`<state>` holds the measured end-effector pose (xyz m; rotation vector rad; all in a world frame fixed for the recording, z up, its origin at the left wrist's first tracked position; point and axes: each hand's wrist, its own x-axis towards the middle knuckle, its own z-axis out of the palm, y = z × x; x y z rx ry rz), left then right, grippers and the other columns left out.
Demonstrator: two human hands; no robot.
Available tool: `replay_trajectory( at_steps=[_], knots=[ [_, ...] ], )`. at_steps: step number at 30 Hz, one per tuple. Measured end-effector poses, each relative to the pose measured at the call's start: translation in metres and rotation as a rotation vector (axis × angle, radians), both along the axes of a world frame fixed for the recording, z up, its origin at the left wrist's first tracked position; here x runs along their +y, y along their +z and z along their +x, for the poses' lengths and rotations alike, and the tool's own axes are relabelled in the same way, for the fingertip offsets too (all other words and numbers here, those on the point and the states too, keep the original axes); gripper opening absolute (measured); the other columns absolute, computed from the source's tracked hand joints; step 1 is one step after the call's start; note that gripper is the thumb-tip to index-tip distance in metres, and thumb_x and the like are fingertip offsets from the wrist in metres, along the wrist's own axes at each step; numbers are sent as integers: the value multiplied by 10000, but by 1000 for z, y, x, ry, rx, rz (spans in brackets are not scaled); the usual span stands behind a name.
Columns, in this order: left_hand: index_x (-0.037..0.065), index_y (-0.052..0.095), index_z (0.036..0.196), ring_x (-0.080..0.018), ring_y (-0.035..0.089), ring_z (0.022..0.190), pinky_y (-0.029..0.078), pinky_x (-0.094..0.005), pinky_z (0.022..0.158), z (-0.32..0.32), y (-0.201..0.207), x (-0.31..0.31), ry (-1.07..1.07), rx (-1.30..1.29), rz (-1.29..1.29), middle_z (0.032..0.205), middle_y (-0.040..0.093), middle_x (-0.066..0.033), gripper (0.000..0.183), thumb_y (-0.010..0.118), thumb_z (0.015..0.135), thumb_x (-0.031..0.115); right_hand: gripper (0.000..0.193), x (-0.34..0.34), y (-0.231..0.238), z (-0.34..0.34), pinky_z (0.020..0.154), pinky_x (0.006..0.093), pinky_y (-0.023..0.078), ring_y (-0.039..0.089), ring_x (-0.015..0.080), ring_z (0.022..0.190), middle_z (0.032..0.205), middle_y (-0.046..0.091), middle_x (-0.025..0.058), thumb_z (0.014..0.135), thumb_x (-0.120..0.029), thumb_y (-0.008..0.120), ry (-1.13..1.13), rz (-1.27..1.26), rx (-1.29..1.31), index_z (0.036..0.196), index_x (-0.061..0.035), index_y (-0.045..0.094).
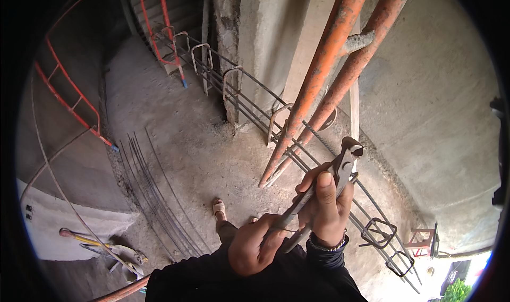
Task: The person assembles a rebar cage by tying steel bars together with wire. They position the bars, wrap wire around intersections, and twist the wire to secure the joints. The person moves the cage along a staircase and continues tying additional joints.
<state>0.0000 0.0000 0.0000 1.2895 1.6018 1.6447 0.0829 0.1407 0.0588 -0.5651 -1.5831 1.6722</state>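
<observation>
A pair of steel end-cutting pincers (344, 166) is held up in front of me, its jaws toward the upper right. My right hand (330, 209), with a bracelet at the wrist, is closed around the pincers just below the pivot, thumb along the near side. My left hand (257, 246) is closed on the lower part of a handle. A short thin wire shows by its fingers; I cannot tell if it is held. Behind the pincers, a rebar cage (249, 103) of long ribbed bars and bent stirrups (379, 233) runs diagonally from upper left to lower right.
Orange scaffold poles (319, 63) stand across the cage. Red scaffold frames (69, 100) are at the left and upper left. Loose rods (154, 190) lie on the concrete floor (186, 142) at left. A yellow-handled tool (93, 240) lies lower left, a small reddish stool (421, 241) lower right.
</observation>
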Motion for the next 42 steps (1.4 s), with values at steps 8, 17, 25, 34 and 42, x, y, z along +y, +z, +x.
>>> replay_trajectory(
  at_steps=[8,17,25,34,42],
  knots=[
    [-3,565,979,-43,375,506,293,-243,482,-8,19,1,-320,-521,-30,628,473,2,237,514,1042,220,490,-7,-1,7,319,235,358,469,117,353,592,571,104,1039,-441,532,-30,-2,81,858,13,560],
    [25,638,1047,-128,600,629,446,-277,597,-3,19,5,-77,-238,-105,713,635,-48,215,570,1030,228,473,3,-17,-5,328,246,331,460,129,366,572,526,95,1029,-454,555,-27,-145,75,872,-9,534],
    [12,641,1092,-183,680,704,498,-307,657,-2,32,3,-24,-73,-196,780,678,-89,169,579,1024,154,502,7,-23,-5,351,220,363,490,96,362,560,543,39,1051,-427,531,52,-212,154,860,32,602],
    [5,623,1068,-95,556,597,434,-294,572,-49,57,27,-435,-76,-218,675,581,-50,243,596,1039,245,469,8,-23,5,275,250,291,280,78,306,452,279,-31,1092,-453,389,-166,-17,422,930,-18,459],
    [14,599,986,-37,492,641,389,-224,569,-102,3,15,-26,-393,-138,728,577,17,163,671,964,159,461,44,-10,19,226,283,315,251,106,281,445,260,-12,1111,-449,278,-490,96,1130,1066,-31,465]
  ],
)
